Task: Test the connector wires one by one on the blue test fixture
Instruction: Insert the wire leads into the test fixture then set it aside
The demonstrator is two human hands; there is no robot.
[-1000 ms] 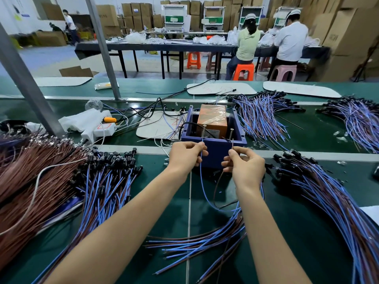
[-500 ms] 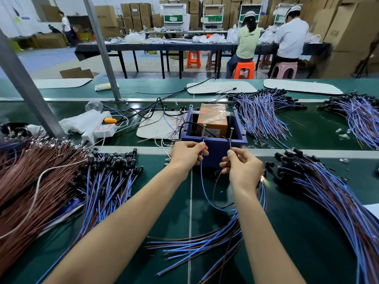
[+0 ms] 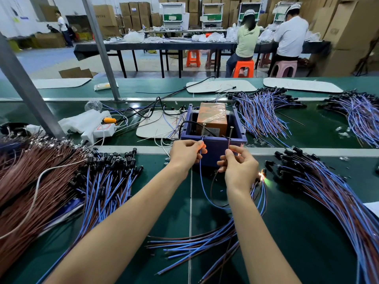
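Far L: brown wire pile (image 3: 30,181), then blue/brown wires (image 3: 106,177) w/ black connector heads. We read both as sorted stock; tested or not, can't tell.

L hand (image 3: 185,155) pinches the blue lead (image 3: 202,177) betw thumb + fingers, bare end raised to the L probe pin (image 3: 204,131), seems touching. The blue test fixture (image 3: 213,149) sits mid-bench just ahead of both hands, orange box (image 3: 212,117) inside it.

R hand (image 3: 240,167) pinches the brown lead (image 3: 213,181) the same way, end up at the R probe pin (image 3: 231,133). Our read: one lead per pin closes the circuit, hence both hands busy.

Wire under test is a thin blue + brown pair. It loops down betw the wrists, then runs R to its head, where a lamp (image 3: 263,174) glows orange-white w/ green spill on the mat. Looks like a pass to us.

Under the R forearm is a loose bundle (image 3: 205,242), stripped ends toward us, prob kept close for next picks. Far R: big pile (image 3: 328,191) of the same wires.
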